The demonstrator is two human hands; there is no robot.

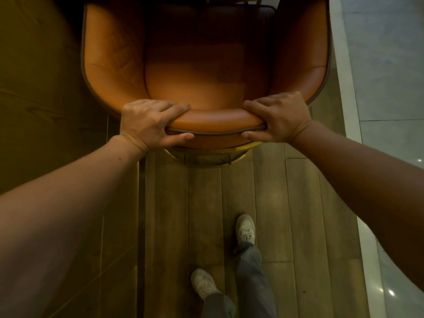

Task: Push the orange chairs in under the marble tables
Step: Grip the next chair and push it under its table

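You wear grey trousers (pixel 250 271) and scuffed off-white lace-up sneakers (pixel 245 229); your forearms (pixel 68 191) are bare down to your left hand (pixel 146 121) and right hand (pixel 277 118).

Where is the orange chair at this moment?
In the head view, the orange chair stands directly ahead of the person on the wooden floor, its backrest gripped by the left hand and the right hand, with pale tiles to its right.

No writing, label, brand mark, number or sign can be read here. The orange chair (pixel 202 72) shows only plain leather and dark piping, and the pale shoes (pixel 245 229) are too dim and small to make out any mark.
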